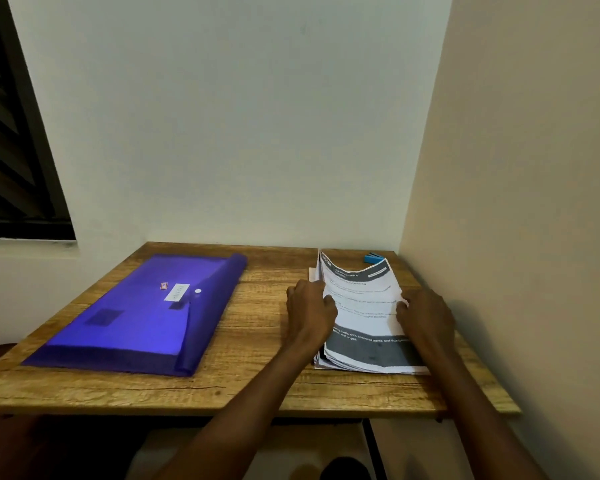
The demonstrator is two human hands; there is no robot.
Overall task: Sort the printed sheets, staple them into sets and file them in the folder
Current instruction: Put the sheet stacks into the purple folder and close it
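Here both hands grasp the stack of printed sheets (361, 313) at the table's (257, 341) right side — left hand (310, 311) curled on its left edge, right hand (426, 315) on its right. The purple folder (136, 323) lies closed well to the left — a blue stapler (373, 258) sits just behind the stack.

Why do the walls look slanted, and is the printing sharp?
Head view: the wide-angle lens bends the walls and window; the light is dim and soft; print on the sheets is too blurred to read fully; the folder shows mild sheen.
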